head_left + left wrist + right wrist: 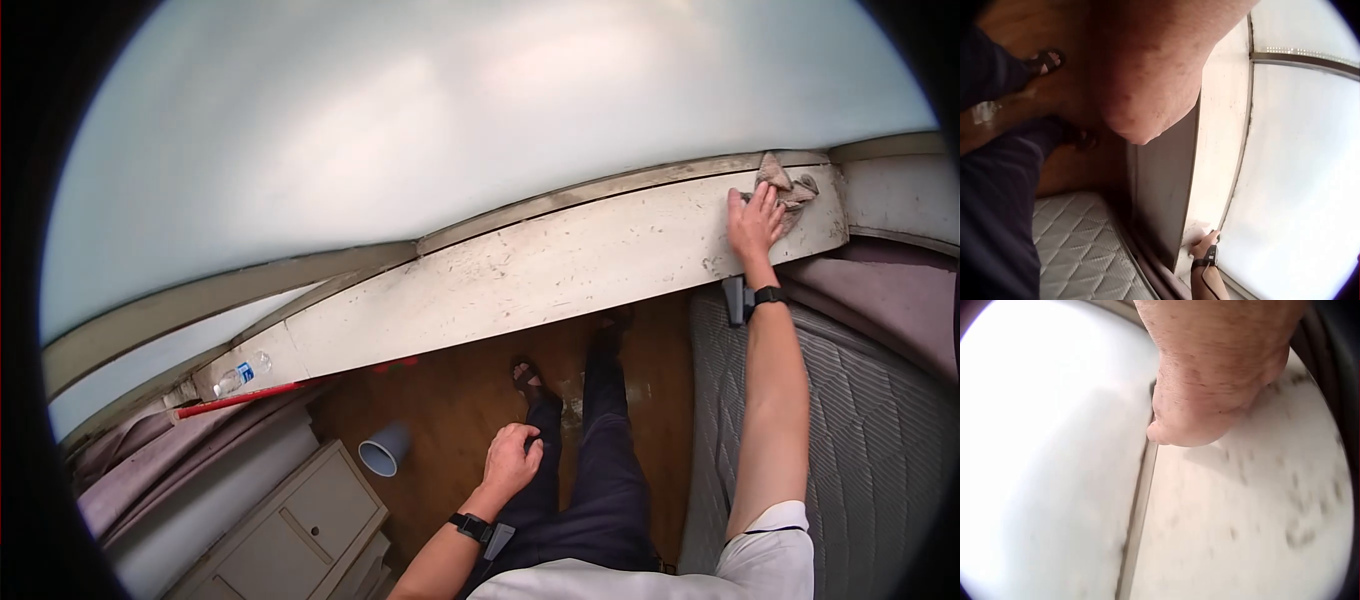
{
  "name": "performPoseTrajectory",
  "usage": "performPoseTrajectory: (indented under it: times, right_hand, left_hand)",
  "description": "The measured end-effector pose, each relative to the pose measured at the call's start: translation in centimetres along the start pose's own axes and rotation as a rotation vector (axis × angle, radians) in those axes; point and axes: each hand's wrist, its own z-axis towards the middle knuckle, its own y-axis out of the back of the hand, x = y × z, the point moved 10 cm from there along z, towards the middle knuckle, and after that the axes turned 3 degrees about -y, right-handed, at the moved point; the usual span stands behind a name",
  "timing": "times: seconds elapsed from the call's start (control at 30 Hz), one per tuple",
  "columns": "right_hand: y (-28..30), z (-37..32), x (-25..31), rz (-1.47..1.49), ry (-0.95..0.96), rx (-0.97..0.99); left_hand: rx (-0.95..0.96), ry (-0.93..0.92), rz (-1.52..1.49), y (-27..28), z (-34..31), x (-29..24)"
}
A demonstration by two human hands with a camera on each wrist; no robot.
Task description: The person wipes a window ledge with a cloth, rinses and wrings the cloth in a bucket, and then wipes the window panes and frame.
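Observation:
My right hand (757,226) presses a crumpled, dirty grey-beige rag (801,190) onto the right end of a white windowsill (560,255). Its fingers lie extended over the cloth, with the thumb out to the side. In the right wrist view the back of that hand (1210,394) hides the rag, close by the window frame (1138,519). Dark specks and smudges mark the sill. My left hand (513,460) hangs loosely curled in front of my legs and holds nothing; the left wrist view shows mostly its back (1154,81).
A frosted window (400,120) rises behind the sill. At the left end lies a clear plastic bottle (243,374) near a red strip (240,399). Below are a blue bucket (385,449), a cabinet (290,520) and the wooden floor (440,400). A grey quilted mattress (850,400) is at right.

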Motion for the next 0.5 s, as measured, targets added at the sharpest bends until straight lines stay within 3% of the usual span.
performPoseTrajectory:
  times: [0.1,0.23,0.37,0.5]
  right_hand:
    - [-0.4,-11.5,10.2,0.024,0.219,-0.059]
    - [-2.1,-27.9,25.2,0.172,0.477,0.168]
    - [-3.1,-39.9,39.7,0.295,0.804,0.373]
    - [-3.4,-49.5,46.3,0.235,1.184,0.493]
  left_hand:
    - [-0.048,0.021,-0.019,1.1,-2.0,2.8]
    - [-0.09,0.107,-0.064,2.5,-5.1,6.7]
    - [-0.148,0.147,-0.084,3.6,-8.6,10.3]
    - [-0.21,0.226,-0.113,5.0,-12.0,13.2]
